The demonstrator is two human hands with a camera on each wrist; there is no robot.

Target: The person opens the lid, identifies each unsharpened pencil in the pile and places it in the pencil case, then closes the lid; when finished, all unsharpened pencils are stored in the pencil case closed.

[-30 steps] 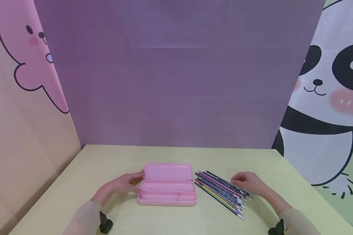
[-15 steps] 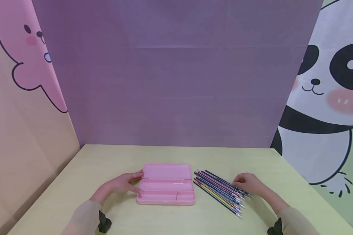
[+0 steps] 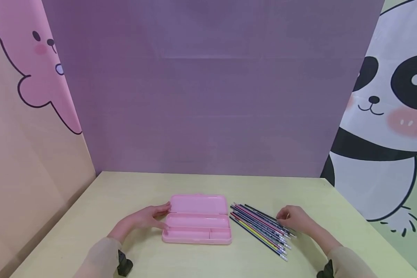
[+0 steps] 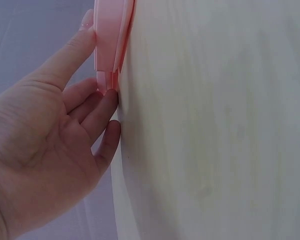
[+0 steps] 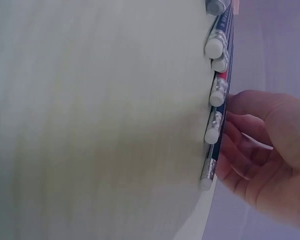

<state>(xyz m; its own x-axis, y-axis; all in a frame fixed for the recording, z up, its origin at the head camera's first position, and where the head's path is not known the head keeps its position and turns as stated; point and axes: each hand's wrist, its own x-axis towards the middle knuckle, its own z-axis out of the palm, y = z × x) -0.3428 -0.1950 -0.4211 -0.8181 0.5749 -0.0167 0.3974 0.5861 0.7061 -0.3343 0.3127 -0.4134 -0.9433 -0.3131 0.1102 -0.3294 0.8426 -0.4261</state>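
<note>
R hand [image 3: 293,219]: fingers bent, tips on dark pencil [image 3: 260,212] at pile's far edge; can't tell if it's pinched. L hand [image 3: 146,217]: fingers spread, touching pink pencil case [image 3: 194,234], lid laid back. Other pencils [image 3: 258,227] lie just R of case, on pale wood table [image 3: 194,262].

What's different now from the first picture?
The right hand has shifted slightly to the right along the pencils; I can't see it clearly taking hold of or letting go of any. The left hand still touches the open pink case, which stayed put.
</note>
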